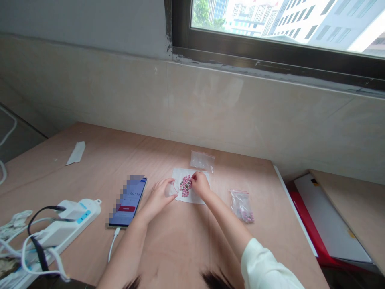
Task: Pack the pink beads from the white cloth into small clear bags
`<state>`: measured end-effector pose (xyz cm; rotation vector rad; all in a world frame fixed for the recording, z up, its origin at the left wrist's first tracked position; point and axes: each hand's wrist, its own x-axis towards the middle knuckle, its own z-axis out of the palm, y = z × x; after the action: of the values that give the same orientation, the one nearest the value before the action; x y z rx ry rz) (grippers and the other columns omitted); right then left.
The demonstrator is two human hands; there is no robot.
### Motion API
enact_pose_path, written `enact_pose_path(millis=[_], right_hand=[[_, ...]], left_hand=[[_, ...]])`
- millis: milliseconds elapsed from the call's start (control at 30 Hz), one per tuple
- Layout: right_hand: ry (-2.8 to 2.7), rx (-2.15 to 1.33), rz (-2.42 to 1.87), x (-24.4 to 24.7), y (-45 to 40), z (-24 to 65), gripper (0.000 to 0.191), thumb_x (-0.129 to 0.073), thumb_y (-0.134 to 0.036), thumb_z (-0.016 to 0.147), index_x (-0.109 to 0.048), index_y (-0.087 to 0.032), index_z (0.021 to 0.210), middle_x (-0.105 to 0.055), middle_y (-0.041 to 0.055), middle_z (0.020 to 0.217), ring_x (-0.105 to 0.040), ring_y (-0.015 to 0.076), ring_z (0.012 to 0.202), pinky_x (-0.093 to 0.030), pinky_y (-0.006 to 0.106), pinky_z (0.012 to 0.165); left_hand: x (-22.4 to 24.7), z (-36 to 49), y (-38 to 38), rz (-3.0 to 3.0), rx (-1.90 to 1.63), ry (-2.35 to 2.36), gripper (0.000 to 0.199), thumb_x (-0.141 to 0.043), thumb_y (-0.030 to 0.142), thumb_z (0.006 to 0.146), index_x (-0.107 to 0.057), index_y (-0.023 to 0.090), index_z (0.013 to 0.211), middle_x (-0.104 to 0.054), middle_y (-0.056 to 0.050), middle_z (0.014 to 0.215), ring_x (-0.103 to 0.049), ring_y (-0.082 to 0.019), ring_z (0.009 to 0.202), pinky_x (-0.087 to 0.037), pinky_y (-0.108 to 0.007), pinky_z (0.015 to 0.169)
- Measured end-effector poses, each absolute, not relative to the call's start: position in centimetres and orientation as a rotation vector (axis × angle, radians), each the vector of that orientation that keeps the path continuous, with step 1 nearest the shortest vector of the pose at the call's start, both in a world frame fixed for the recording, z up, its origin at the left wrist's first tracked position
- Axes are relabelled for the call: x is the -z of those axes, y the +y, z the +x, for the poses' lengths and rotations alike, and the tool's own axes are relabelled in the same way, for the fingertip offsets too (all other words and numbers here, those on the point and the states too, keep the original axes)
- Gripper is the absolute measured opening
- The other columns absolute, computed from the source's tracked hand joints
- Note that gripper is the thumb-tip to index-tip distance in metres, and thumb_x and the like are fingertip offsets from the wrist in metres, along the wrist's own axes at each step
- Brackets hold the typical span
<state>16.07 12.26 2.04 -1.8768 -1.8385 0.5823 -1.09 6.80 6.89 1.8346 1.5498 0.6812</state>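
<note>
A heap of small pink beads or pills (pixel 185 186) lies on a white paper sheet (pixel 180 196) on the wooden table (pixel 180 245). My right hand (pixel 200 184) rests at the heap's right edge with its fingertips bunched, and I cannot tell whether they grip a piece. My left hand (pixel 159 196) is just left of the heap, holding a small clear bag with a red seal (pixel 174 188) at its fingertips. Behind the paper lies an empty-looking clear zip bag (pixel 201 160). To the right, a zip bag (pixel 242 206) holds a few pink pieces.
A smartphone (pixel 128 202) showing a timer lies left of my left hand, with a white charging cable. Further left are a white power strip (pixel 72 220) with tangled cables and a folded white paper strip (pixel 75 153). The wall and window stand behind the table.
</note>
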Motion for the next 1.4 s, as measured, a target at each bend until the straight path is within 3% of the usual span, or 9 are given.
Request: enact_pose_path(millis=[400,600,800,967,1167,1400], right_hand=[[-1.89,-0.512,-1.877,-2.3,12.1,16.0,0.009,-0.049,-0.01,0.064,-0.051,-0.017,0.059,-0.053,0.005,0.067,-0.046,0.0141,0.059,-0.031,0.024,0.053],[-1.835,-0.587,-1.869,-4.0,11.2,15.7,0.01,-0.048,-0.009,0.067,-0.055,-0.015,0.063,-0.053,0.0076,0.074,-0.048,0.0181,0.074,-0.035,0.028,0.065],[-1.809,-0.732,-1.54,-5.6,8.6,14.6,0.009,-0.051,-0.018,0.07,-0.059,-0.019,0.075,-0.052,0.0057,0.084,-0.045,0.0183,0.086,-0.035,0.03,0.077],[-1.732,-0.606,-1.83,-3.9,9.4,15.7,0.021,-0.045,-0.008,0.07,-0.059,-0.016,0.083,-0.05,0.0091,0.087,-0.044,0.0203,0.086,-0.035,0.031,0.074],[-1.865,-0.559,-1.87,-2.5,10.8,17.0,0.021,-0.042,-0.008,0.071,-0.06,-0.016,0.076,-0.051,0.0071,0.081,-0.046,0.018,0.079,-0.034,0.027,0.067],[-1.699,-0.789,-1.624,-5.8,9.3,14.9,0.015,-0.05,-0.024,0.073,-0.063,-0.018,0.077,-0.054,0.0061,0.083,-0.046,0.0177,0.086,-0.034,0.029,0.078]], left_hand=[[-6.7,-1.1,7.0,1.84,-0.68,1.508,0.041,-0.055,0.028,0.066,-0.047,0.02,0.105,-0.052,-0.007,0.109,-0.044,-0.021,0.107,-0.03,-0.035,0.093],[-6.6,-0.9,6.3,1.832,-0.693,1.524,0.042,-0.056,0.027,0.065,-0.048,0.019,0.105,-0.053,-0.007,0.108,-0.045,-0.022,0.105,-0.031,-0.035,0.091],[-6.2,-0.1,6.1,1.772,-0.727,1.563,0.04,-0.057,0.028,0.064,-0.048,0.018,0.102,-0.054,-0.008,0.107,-0.046,-0.022,0.103,-0.034,-0.034,0.089],[-5.9,-0.1,6.0,1.763,-0.813,1.538,0.043,-0.057,0.028,0.064,-0.047,0.016,0.104,-0.052,-0.009,0.109,-0.046,-0.021,0.104,-0.033,-0.033,0.091],[-6.4,-0.4,6.3,1.742,-0.828,1.505,0.041,-0.057,0.024,0.063,-0.048,0.017,0.102,-0.053,-0.008,0.106,-0.047,-0.021,0.102,-0.033,-0.035,0.09],[-6.1,0.4,7.0,1.628,-0.895,1.45,0.041,-0.06,0.019,0.058,-0.05,0.017,0.099,-0.054,-0.009,0.103,-0.048,-0.023,0.099,-0.035,-0.035,0.087]])
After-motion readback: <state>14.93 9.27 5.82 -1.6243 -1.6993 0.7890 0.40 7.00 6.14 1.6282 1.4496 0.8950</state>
